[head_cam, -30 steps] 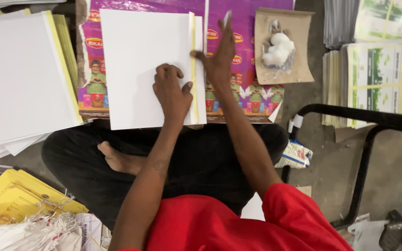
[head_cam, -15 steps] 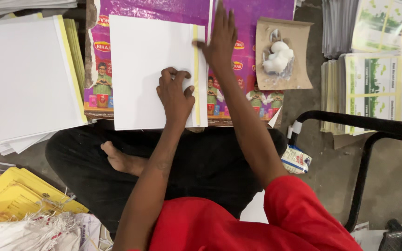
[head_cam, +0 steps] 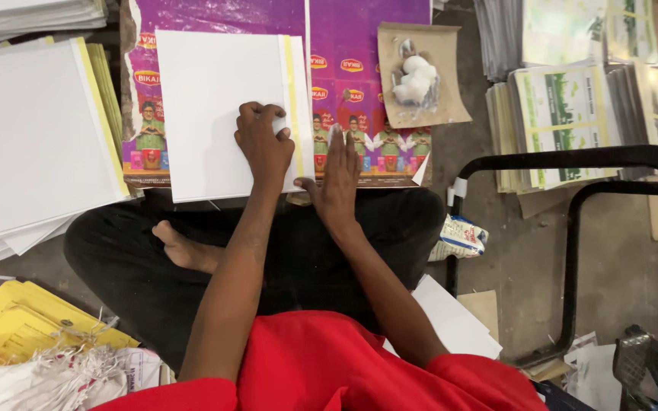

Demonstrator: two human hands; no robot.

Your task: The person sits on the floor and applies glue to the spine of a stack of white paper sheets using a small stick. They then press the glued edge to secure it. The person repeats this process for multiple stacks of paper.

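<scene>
Pressing the white sheet (head_cam: 215,106), left hand (head_cam: 262,144) curls fingers together; right hand (head_cam: 338,179) lies flat beside, near cotton wad (head_cam: 415,80).

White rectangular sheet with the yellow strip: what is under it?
The white rectangular sheet lies on a purple printed plastic sheet, which shows around its top and right edges. Whatever lies directly beneath the white sheet's middle is covered. The left hand presses it.

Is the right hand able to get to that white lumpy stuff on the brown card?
Probably yes: the right hand lies flat by the white sheet, holding nothing, and nothing stands between it and the white lump.
</scene>
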